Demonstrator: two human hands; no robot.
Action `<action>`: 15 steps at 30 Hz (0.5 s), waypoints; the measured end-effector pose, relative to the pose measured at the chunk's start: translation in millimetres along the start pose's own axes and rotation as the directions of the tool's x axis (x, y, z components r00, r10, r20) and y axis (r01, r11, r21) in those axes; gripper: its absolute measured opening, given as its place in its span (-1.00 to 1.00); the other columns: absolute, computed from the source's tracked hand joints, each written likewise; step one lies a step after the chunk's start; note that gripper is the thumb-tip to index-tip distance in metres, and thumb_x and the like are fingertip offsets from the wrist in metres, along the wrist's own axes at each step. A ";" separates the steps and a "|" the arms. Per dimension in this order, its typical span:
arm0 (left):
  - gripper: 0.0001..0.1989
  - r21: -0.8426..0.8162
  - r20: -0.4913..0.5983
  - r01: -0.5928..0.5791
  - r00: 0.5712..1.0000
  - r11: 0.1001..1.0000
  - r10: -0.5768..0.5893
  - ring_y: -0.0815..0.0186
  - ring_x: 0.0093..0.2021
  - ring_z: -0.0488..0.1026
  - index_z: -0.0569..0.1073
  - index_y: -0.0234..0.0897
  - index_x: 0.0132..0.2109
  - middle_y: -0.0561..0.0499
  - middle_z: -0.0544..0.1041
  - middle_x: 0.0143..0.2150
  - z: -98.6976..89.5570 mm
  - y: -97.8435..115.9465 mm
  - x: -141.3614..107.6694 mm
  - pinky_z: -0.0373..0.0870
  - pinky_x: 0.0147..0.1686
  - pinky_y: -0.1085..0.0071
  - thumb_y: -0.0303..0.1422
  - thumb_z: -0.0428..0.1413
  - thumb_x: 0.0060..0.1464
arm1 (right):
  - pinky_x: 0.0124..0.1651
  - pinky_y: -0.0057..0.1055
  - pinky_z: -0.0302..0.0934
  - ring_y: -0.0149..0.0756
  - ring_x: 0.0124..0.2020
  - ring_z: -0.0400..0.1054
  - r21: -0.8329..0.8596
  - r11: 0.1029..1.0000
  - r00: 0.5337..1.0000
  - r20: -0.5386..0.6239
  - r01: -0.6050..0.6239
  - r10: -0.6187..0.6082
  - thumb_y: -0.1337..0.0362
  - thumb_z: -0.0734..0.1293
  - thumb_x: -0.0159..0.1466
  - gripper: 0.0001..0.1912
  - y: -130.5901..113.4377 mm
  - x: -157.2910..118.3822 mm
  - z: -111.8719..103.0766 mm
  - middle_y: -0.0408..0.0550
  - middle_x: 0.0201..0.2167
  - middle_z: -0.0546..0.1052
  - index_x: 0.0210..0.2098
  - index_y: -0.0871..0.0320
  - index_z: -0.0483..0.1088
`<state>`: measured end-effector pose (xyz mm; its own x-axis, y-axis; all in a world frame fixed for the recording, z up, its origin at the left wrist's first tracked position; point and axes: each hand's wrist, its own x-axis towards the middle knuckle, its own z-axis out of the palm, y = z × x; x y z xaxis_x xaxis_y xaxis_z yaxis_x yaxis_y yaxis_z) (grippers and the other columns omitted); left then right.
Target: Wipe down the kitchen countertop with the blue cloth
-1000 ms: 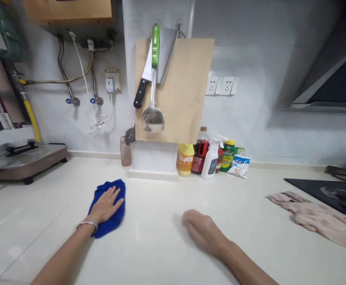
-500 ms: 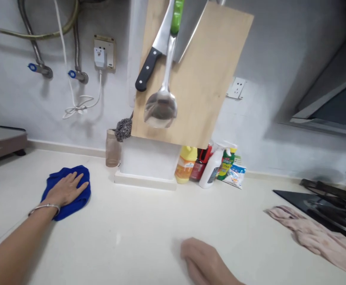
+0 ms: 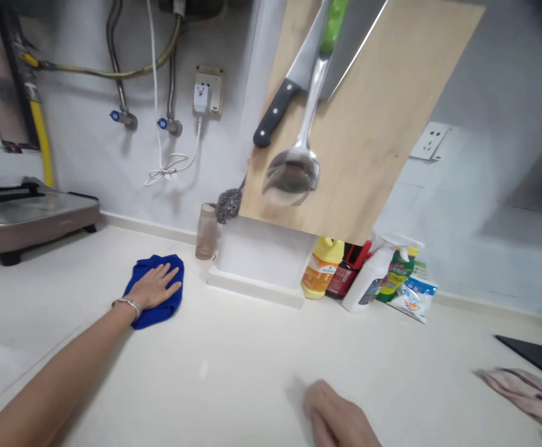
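My left hand point(image 3: 156, 287) lies flat, fingers spread, on a folded blue cloth point(image 3: 168, 308) that rests on the white countertop point(image 3: 233, 366). A silver bangle circles that wrist. At the bottom of the view, right of centre, my right hand point(image 3: 336, 413) is curled closed over the counter; its fingertips are hidden, and whether anything is inside cannot be seen. A brownish bottle point(image 3: 206, 233) stands behind the cloth, to its right.
An electric pan point(image 3: 56, 220) sits at the far left. Cleaning bottles point(image 3: 324, 267) and a packet point(image 3: 414, 297) stand along the wall. A cutting board point(image 3: 368, 124) with knives and a spatula point(image 3: 293, 171) overhangs the counter. A pinkish cloth point(image 3: 526, 394) lies right.
The view has turned left, so the scene sits further right and more of the electric pan shows. My left hand remains flat on the blue cloth; my right hand stays curled.
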<state>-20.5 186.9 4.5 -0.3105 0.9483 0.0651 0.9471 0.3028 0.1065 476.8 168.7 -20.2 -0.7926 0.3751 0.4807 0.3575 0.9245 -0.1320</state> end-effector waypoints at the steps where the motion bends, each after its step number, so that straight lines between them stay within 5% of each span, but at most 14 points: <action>1: -0.32 0.000 0.000 -0.018 1.000 1.000 0.018 0.06 0.48 -0.22 0.02 -0.29 0.43 -0.20 -0.12 0.48 -0.2 12.2 -14.4 -0.21 0.41 0.09 -0.03 -0.22 0.30 | -0.47 -0.46 0.16 -0.42 -0.52 0.28 0.013 1.000 1.000 -0.006 0.001 -0.001 0.49 0.08 0.27 -0.79 -1.5 1.1 -1.0 -0.19 -0.43 0.37 -0.28 0.04 0.15; 9: -0.31 0.009 -0.021 -0.154 0.988 0.988 0.155 0.03 0.47 -0.17 0.07 -0.36 0.41 -0.24 -0.07 0.46 2.4 147.9 -133.8 -0.15 0.42 0.05 -0.03 -0.23 0.30 | -0.29 -0.45 0.21 -0.38 -0.38 0.37 0.134 0.974 0.982 -0.029 -0.181 0.186 0.43 0.12 0.22 -0.79 -2.0 5.8 -5.0 -0.16 -0.36 0.48 -0.32 0.08 0.34; 15: -0.30 -0.036 0.015 -0.339 0.941 0.940 0.339 0.06 0.47 -0.21 0.05 -0.31 0.42 -0.22 -0.10 0.47 9.0 254.2 -216.3 -0.13 0.43 0.06 -0.01 -0.21 0.29 | -0.20 -0.36 0.24 -0.29 -0.32 0.42 0.097 0.917 0.885 -0.242 -0.386 0.398 0.34 0.14 0.23 -0.76 40.0 -7.9 -23.0 -0.01 -0.29 0.56 -0.29 0.14 0.44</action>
<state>288.2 59.6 8.6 0.0306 0.9962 0.0820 0.9927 -0.0399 0.1140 508.7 201.2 -9.3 -0.4395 0.6839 0.5824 0.5860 0.7096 -0.3912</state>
